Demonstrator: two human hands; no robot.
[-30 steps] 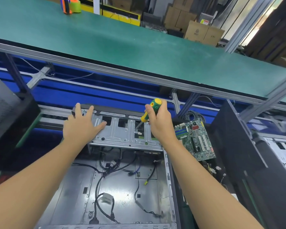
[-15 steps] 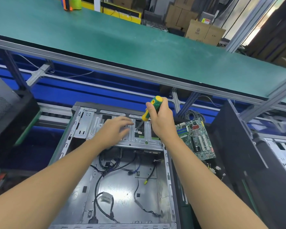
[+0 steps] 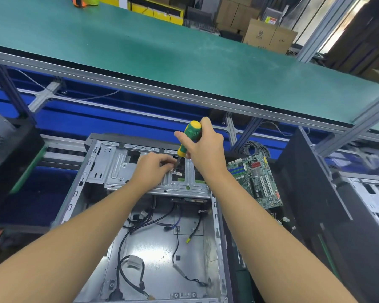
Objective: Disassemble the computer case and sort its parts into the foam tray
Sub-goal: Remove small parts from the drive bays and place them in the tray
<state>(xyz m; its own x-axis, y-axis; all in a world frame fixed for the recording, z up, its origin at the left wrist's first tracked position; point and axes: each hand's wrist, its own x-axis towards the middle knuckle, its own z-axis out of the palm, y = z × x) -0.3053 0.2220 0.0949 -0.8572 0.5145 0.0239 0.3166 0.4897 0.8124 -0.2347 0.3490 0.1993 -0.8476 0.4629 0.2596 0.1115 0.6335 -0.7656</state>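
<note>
An open grey computer case [image 3: 79, 189] lies in front of me, with loose black cables [image 3: 127, 274] on its floor. A metal drive bracket [image 3: 116, 169] spans its far end. My right hand [image 3: 206, 152] grips a green and yellow screwdriver [image 3: 189, 136], its tip down on the bracket. My left hand [image 3: 153, 169] has its fingers curled at the screwdriver's tip and pinches at a small screw [image 3: 173, 171] there. No foam tray is in view.
A green motherboard [image 3: 256, 180] lies right of the case beside a black case panel [image 3: 311, 193]. Another open case [image 3: 372, 193] stands at far right, a black case [image 3: 4, 149] at far left. A green-topped bench [image 3: 162, 53] runs across above.
My left hand left the bracket's left corner and moved right to the screwdriver's tip, where its fingers curled. My right hand lifted the screwdriver handle slightly.
</note>
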